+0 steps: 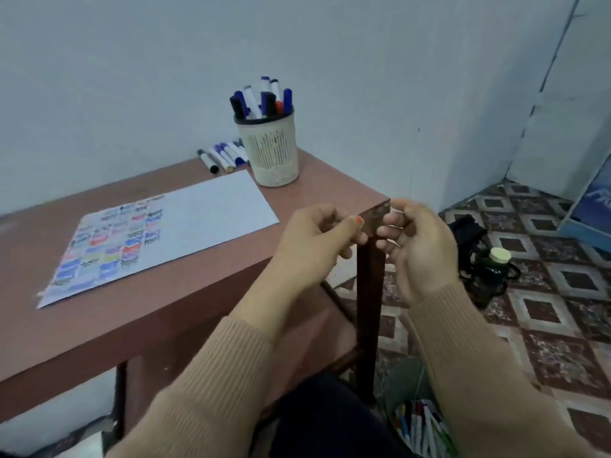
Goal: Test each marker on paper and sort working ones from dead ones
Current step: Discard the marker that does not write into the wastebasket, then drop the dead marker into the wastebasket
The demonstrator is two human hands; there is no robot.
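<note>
A white sheet of paper [185,233] lies on the brown table [109,325], its left part covered with coloured test scribbles. At the back stands a cream mesh cup [271,153] holding several markers [264,100]. Several more markers [221,157] lie flat to the left of the cup. My left hand [314,246] and my right hand [416,246] hover facing each other at the table's near right corner. The left hand's fingers are curled in with the thumb on top; the right hand's fingers are loosely bent. I see nothing in either hand.
On the patterned tile floor to the right sits a black bag with a bottle [489,269]. A container of markers [423,428] stands on the floor by my right forearm. The table leg [368,309] runs down between my arms. The wall is close behind the table.
</note>
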